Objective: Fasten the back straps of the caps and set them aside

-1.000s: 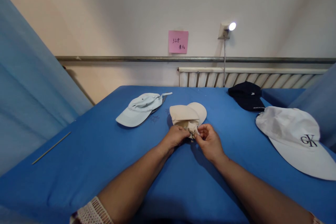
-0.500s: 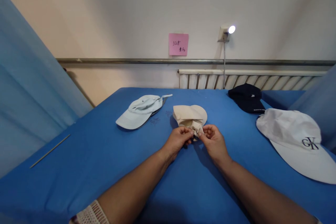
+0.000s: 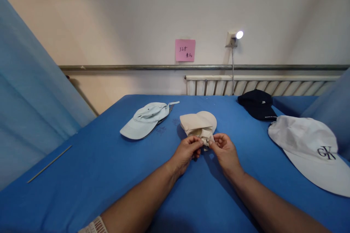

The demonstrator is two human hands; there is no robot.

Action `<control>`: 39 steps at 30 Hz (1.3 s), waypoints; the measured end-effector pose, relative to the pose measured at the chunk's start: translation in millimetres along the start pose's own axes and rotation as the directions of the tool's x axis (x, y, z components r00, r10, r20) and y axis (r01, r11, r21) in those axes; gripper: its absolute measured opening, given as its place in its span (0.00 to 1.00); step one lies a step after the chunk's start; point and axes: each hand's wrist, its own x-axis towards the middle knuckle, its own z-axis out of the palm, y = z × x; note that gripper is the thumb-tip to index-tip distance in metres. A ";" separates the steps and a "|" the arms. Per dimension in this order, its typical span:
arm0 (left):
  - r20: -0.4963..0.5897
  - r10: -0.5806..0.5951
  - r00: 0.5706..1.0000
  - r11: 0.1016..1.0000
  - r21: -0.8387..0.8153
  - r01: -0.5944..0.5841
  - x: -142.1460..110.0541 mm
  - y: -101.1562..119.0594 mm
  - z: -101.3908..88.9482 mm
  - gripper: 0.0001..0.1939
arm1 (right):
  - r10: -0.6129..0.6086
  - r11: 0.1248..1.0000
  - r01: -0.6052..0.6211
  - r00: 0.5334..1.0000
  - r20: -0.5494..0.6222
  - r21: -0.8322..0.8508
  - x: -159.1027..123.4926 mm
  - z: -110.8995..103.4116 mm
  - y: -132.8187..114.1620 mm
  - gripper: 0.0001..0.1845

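A beige cap (image 3: 197, 121) lies on the blue-covered table (image 3: 109, 174), its brim pointing away from me and its back strap toward me. My left hand (image 3: 188, 151) pinches the strap (image 3: 205, 140) from the left between thumb and fingers. From the right, my right hand (image 3: 224, 151) grips the same strap close to the left fingertips. A small buckle seems to sit between the two thumbs, though the fingers partly cover it.
A pale blue cap (image 3: 147, 118) lies to the left, with a thin stick (image 3: 49, 164) farther left. On the right are a black cap (image 3: 256, 103) and a white cap (image 3: 303, 134) with dark letters. Behind stand a radiator (image 3: 218, 86) and wall rail (image 3: 136, 67).
The whole view has shifted slightly, so things appear a little lower. Both hands keep their hold on the beige cap's strap, with only small finger movement.
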 end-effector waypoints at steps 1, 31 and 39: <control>-0.004 -0.017 1.000 1.000 -0.022 0.017 -0.4 0.4 0.4 0.14 | 0.000 1.000 0.000 1.000 -0.001 -0.003 -0.3 0.1 0.4 0.19; -0.050 -0.171 0.984 0.963 -0.221 0.156 -4.8 2.0 11.4 0.07 | -0.088 0.988 0.093 0.995 0.047 -0.121 -3.4 -1.4 6.2 0.15; -0.269 -0.100 0.958 0.994 0.008 0.106 -5.2 4.1 12.4 0.09 | -0.200 0.919 0.233 0.971 0.134 -0.318 -5.6 -4.8 9.6 0.12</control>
